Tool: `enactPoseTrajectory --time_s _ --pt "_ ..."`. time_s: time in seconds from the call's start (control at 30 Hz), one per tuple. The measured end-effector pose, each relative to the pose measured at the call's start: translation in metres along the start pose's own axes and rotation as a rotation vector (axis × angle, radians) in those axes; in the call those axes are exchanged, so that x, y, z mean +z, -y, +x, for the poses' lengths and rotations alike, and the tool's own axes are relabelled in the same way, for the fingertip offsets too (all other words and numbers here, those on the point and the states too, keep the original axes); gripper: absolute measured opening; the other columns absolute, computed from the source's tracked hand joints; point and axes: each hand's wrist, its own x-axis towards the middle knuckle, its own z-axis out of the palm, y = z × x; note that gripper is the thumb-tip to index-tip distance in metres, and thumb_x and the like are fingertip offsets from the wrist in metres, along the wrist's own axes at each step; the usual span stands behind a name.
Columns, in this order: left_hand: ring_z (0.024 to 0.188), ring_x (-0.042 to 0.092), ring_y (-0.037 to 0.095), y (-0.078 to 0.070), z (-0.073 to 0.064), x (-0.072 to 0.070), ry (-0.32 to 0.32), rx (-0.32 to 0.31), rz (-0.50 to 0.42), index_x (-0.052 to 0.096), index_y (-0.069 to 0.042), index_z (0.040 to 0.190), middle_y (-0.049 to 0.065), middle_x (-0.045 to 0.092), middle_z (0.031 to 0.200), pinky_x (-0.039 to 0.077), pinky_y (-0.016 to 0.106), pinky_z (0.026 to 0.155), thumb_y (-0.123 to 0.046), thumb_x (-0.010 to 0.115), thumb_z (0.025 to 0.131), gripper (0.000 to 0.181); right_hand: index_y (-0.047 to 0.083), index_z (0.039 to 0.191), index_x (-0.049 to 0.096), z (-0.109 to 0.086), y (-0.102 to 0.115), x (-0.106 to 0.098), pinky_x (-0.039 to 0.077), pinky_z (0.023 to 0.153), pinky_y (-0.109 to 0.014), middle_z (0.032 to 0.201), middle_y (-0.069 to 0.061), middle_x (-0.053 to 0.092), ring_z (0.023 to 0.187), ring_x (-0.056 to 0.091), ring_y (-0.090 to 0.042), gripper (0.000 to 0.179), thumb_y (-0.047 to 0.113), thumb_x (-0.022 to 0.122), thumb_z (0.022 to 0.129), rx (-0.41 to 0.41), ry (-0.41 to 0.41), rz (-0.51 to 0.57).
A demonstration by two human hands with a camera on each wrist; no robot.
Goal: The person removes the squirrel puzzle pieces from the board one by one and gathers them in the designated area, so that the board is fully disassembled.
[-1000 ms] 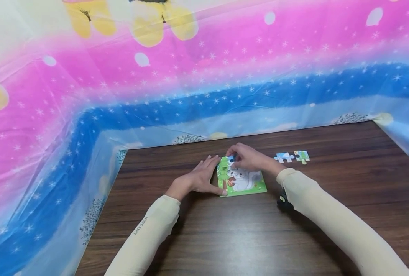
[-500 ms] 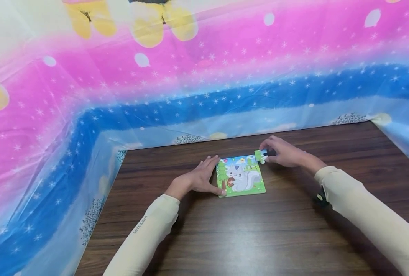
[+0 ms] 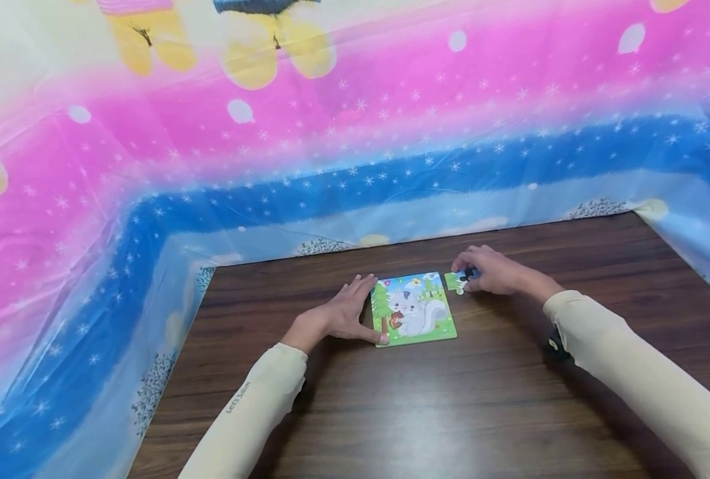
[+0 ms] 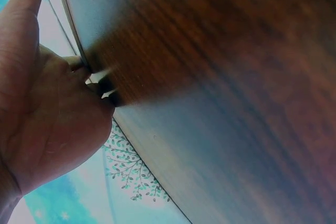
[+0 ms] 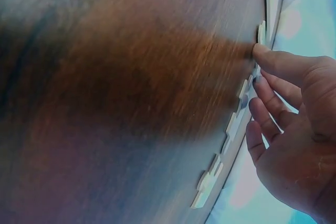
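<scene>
A square squirrel puzzle (image 3: 413,309), with a green and blue border, lies on the brown table. My left hand (image 3: 345,316) rests along its left side, fingers stretched toward the far corner and thumb on the near left corner. Just right of the puzzle, my right hand (image 3: 491,269) pinches a loose green puzzle piece (image 3: 452,282) between thumb and fingers; the hand covers part of it. In the right wrist view the piece (image 5: 261,31) shows edge-on at the thumb tip. The left wrist view holds mostly the palm (image 4: 58,119) and bare tabletop.
Several more pieces (image 5: 210,177) lie flat in a row in the right wrist view, mostly behind my right hand in the head view. The wooden table (image 3: 426,406) ends at a patterned cloth (image 3: 355,146) hung along its far and left sides.
My right hand has left the puzzle's upper left part and moved right to the loose piece, which has shifted slightly toward me. The left hand stays by the puzzle's left side.
</scene>
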Motion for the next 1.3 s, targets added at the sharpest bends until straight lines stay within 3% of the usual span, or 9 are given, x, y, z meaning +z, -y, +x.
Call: enactPoseTrajectory --time_s 0.23,0.43,0.6,0.73,1.0,1.3 --pt "0.168 -0.004 0.032 0.002 0.001 0.001 -0.008 0.018 0.012 0.003 -0.012 0.172 0.009 0.001 0.181 0.006 0.052 0.136 -0.059 0.082 0.086 0.126 0.005 0.14 0.063 0.0 0.002 0.003 0.045 0.107 -0.063 0.137 -0.019 0.06 0.128 0.052 -0.039 0.048 0.011 0.078 0.095 -0.024 -0.031 -0.032" --pt "0.168 -0.003 0.031 0.002 0.002 0.002 -0.016 0.016 0.022 0.003 -0.013 0.172 0.008 0.001 0.181 0.006 0.052 0.136 -0.061 0.082 0.086 0.126 0.004 0.145 0.059 -0.007 0.032 0.016 0.049 0.107 -0.06 0.139 -0.018 0.058 0.131 0.055 -0.038 0.056 0.019 0.079 0.095 -0.077 -0.069 0.017" --pt "0.168 -0.003 0.03 0.001 0.001 0.001 -0.012 0.008 0.023 0.003 -0.014 0.172 0.007 0.001 0.181 0.005 0.05 0.137 -0.061 0.082 0.086 0.126 0.01 0.143 0.065 -0.018 0.057 0.031 0.05 0.099 -0.056 0.137 -0.014 0.061 0.126 0.056 -0.034 0.054 0.03 0.081 0.095 -0.111 -0.031 -0.035" --pt "0.168 -0.003 0.029 0.001 0.001 0.002 -0.011 0.003 0.029 0.001 -0.015 0.172 0.006 0.001 0.181 0.005 0.049 0.137 -0.062 0.082 0.085 0.127 0.013 0.14 0.069 -0.025 0.067 0.038 0.051 0.09 -0.051 0.135 -0.012 0.064 0.121 0.058 -0.031 0.051 0.031 0.082 0.094 -0.123 -0.047 -0.1" --pt "0.168 -0.003 0.029 0.001 0.001 0.001 -0.009 0.005 0.037 0.002 -0.016 0.172 0.007 0.001 0.181 0.004 0.05 0.137 -0.062 0.081 0.085 0.127 0.012 0.137 0.071 -0.025 0.071 0.04 0.049 0.083 -0.044 0.127 -0.011 0.065 0.109 0.059 -0.027 0.046 0.024 0.082 0.094 -0.122 -0.053 -0.071" --pt "0.168 -0.003 0.029 0.001 0.002 0.003 -0.027 0.0 0.041 0.003 -0.017 0.173 0.005 0.001 0.181 0.006 0.049 0.137 -0.063 0.082 0.085 0.127 0.012 0.135 0.07 -0.021 0.07 0.04 0.052 0.096 -0.054 0.131 -0.012 0.065 0.119 0.061 -0.033 0.043 0.023 0.081 0.095 -0.113 -0.034 -0.041"
